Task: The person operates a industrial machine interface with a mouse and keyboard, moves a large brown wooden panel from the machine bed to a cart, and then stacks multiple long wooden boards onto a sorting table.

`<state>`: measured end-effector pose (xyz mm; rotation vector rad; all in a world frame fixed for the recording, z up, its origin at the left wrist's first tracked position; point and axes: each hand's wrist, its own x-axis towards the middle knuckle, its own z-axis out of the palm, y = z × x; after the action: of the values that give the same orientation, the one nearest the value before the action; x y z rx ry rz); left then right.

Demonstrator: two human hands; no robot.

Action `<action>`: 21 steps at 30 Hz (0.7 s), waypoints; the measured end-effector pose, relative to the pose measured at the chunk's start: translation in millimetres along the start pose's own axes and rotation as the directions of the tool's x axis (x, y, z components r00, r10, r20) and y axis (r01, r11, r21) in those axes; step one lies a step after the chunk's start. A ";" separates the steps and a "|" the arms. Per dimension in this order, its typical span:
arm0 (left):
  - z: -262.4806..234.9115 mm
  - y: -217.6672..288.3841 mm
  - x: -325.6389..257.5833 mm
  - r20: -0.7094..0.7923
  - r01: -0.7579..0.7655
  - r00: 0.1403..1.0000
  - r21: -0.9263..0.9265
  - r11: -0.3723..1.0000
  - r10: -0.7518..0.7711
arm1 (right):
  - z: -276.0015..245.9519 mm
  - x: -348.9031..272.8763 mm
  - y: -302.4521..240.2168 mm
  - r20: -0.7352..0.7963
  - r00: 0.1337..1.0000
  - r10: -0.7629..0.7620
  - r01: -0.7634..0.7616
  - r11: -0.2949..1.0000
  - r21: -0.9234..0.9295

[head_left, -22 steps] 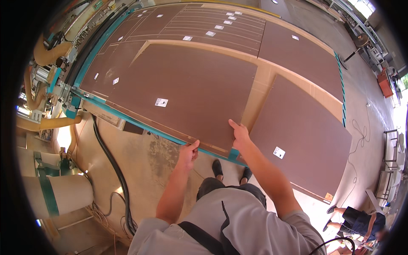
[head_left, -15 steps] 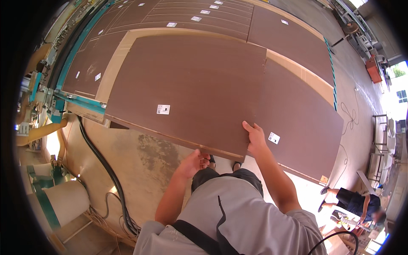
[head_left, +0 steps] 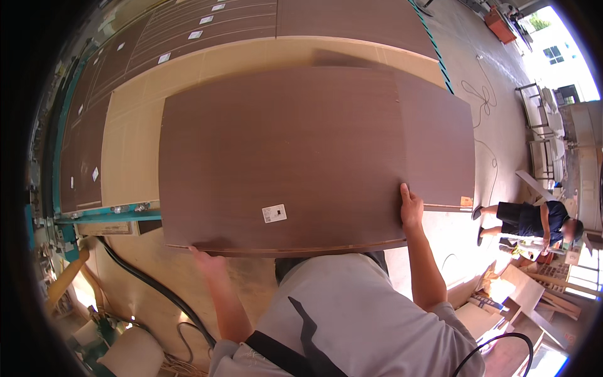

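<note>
A large brown panel point(head_left: 282, 151) with a white label point(head_left: 274, 213) lies before me, its near edge close to my waist. My right hand point(head_left: 412, 210) grips its near right corner, thumb on top and fingers out of sight. At the near left corner my left hand point(head_left: 208, 261) meets the edge from below; it is blurred and its fingers are partly hidden. Under the right side lies a second brown panel point(head_left: 443, 144), with a small orange-brown patch point(head_left: 466, 202) at its near corner.
Behind is a table of cut brown panels point(head_left: 352, 22) and bare tan board point(head_left: 132, 138), with a teal frame point(head_left: 141, 217) at its left. A black hose point(head_left: 147, 283) runs over the floor. A person point(head_left: 531, 223) stands at the right, near wooden boards point(head_left: 524, 289).
The top panel has come nearer to me and now covers the lower panel's label. My left hand has moved left along the near edge. More tan board shows behind.
</note>
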<state>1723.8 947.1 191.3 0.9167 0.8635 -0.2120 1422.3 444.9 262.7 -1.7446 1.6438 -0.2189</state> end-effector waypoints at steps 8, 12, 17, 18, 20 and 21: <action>86.1 -85.6 -71.0 0.009 -0.022 1.000 0.024 0.999 0.022 | -81.5 53.0 104.8 -0.123 0.992 0.009 0.004 0.995 0.104; 124.6 -151.4 -117.8 0.142 -0.009 0.990 0.069 0.998 -0.001 | -146.9 110.6 165.2 -0.147 0.989 0.010 0.005 0.994 0.105; 164.8 -241.2 -197.5 0.399 -0.057 0.917 0.100 0.993 0.012 | -253.5 179.4 179.4 -0.182 0.983 -0.013 -0.016 0.987 -0.159; 164.7 -254.4 -211.2 0.428 -0.042 0.903 0.116 0.992 -0.012 | -273.7 191.8 179.3 -0.152 0.988 0.009 -0.041 0.977 -0.209; 148.0 -255.5 -187.8 0.386 0.125 0.846 0.529 0.839 -0.369 | -307.2 215.2 179.2 -0.087 0.995 0.056 -0.081 0.946 -0.313; 128.8 -256.9 -180.6 0.293 0.188 0.798 0.708 0.680 -0.526 | -314.9 222.7 187.6 -0.145 0.989 -0.038 -0.026 0.909 -0.415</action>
<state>1548.4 657.0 207.2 1.2520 0.4826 -1.1256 1130.1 133.7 304.0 -2.0913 1.8988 0.0035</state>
